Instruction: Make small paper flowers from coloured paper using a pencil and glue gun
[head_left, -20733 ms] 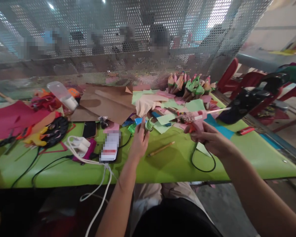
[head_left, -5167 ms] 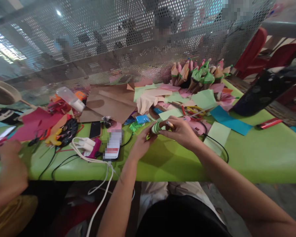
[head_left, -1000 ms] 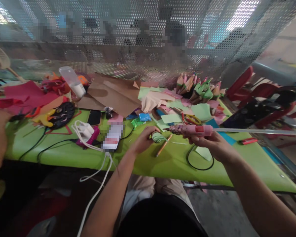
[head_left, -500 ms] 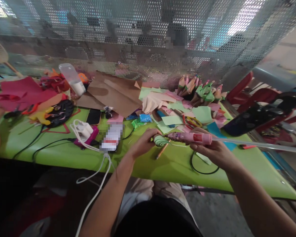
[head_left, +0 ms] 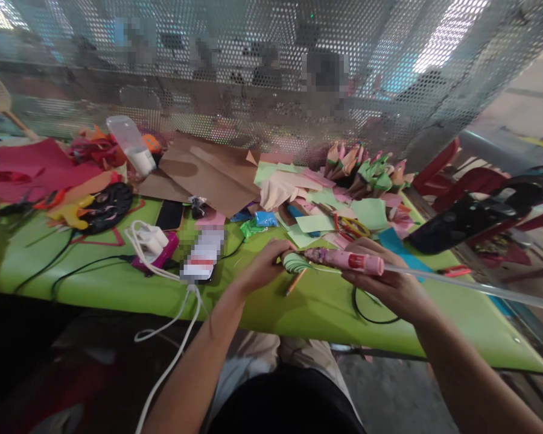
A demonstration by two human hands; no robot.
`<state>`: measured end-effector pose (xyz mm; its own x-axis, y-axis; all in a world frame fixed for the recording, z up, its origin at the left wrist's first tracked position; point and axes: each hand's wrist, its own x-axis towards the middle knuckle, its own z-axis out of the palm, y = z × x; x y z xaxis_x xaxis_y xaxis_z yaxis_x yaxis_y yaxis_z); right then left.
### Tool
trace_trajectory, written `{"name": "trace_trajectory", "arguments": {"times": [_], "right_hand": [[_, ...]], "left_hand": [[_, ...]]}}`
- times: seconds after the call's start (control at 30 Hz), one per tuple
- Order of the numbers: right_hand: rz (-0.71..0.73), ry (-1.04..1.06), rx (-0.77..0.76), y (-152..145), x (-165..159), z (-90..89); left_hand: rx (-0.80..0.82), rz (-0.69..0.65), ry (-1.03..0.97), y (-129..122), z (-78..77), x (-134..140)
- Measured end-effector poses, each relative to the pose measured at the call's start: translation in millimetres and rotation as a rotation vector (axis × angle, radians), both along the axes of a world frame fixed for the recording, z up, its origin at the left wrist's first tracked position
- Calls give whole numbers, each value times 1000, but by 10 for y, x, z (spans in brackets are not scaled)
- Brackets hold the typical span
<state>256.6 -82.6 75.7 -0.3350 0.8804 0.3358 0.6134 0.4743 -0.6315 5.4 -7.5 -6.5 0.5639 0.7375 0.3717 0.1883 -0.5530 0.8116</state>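
Pale-green coiled paper strip (head_left: 295, 263): held just above the lime-green padded table (head_left: 262, 310), near the front middle, its layered edges fanning toward the wearer.
Left hand (head_left: 268, 264): pinching the coil at its upper left; some fingertips are hidden behind the paper.
Right hand (head_left: 393, 292): gripping a pink, glitter-fronted glue gun (head_left: 339, 258), fingers wrapped around it. Whether the trigger is squeezed cannot be told.
Long translucent glue stick (head_left: 461, 284): jutting from the gun's rear, off to the right.
What just changed: a second ago the gun was level, its nozzle apart from the coil. Now its front end is up against the coil's upper right edge in this view, and its rear dips lower.
What that suggests: the gun seems to have reached the spot being worked, probably to glue the strip; any glue is too small to see.
Slim orange-brown pencil (head_left: 294, 283): lying below the coil, partly covered.
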Motion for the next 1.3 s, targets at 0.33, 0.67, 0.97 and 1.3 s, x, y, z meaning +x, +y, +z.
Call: {"name": "trace_trajectory", "arguments": {"times": [0.33,0.67,0.97,1.3], "right_hand": [[-2,-117,55,-35,20,45],[-14,-151,68,-68,85,-7],[34,-141,65,-34,-14,78],[26,-99,53,-41,20,58]], "left_hand": [[18,20,-13,-2,10,9],[36,26,-47,8,-24,-4],[36,-4,-1,-5,10,3],[21,26,-40,6,-41,-2]]}}
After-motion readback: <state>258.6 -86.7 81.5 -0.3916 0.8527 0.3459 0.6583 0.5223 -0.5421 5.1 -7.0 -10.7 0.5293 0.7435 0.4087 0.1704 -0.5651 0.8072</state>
